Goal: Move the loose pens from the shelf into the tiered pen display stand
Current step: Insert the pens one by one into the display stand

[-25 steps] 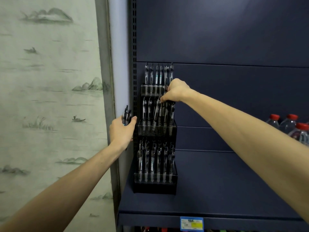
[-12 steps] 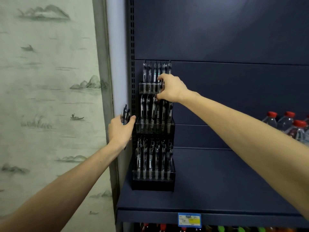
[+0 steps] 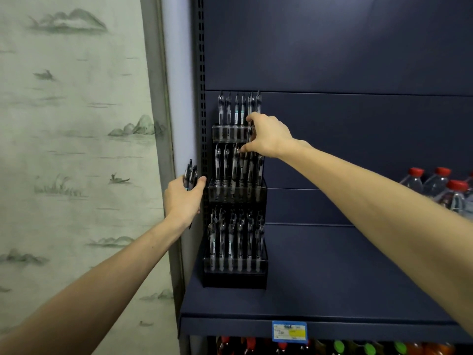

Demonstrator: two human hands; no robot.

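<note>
A black three-tier pen display stand [image 3: 235, 278] sits at the left end of the dark blue shelf [image 3: 332, 283], each tier holding several upright pens. My right hand [image 3: 268, 137] reaches to the right end of the top tier and pinches a pen [image 3: 250, 131] there between thumb and fingers. My left hand [image 3: 183, 198] hovers left of the middle tier and grips a small bundle of loose pens [image 3: 190, 175], their tops sticking up above my fingers.
Water bottles with red caps [image 3: 440, 188] stand at the right end of the shelf. A price label [image 3: 289, 330] hangs on the shelf edge, with bottles on the level below. A painted wall panel [image 3: 76, 149] fills the left.
My right hand has risen from the middle tier to the top tier with its pen. My left hand has stayed beside the stand with its bundle.
</note>
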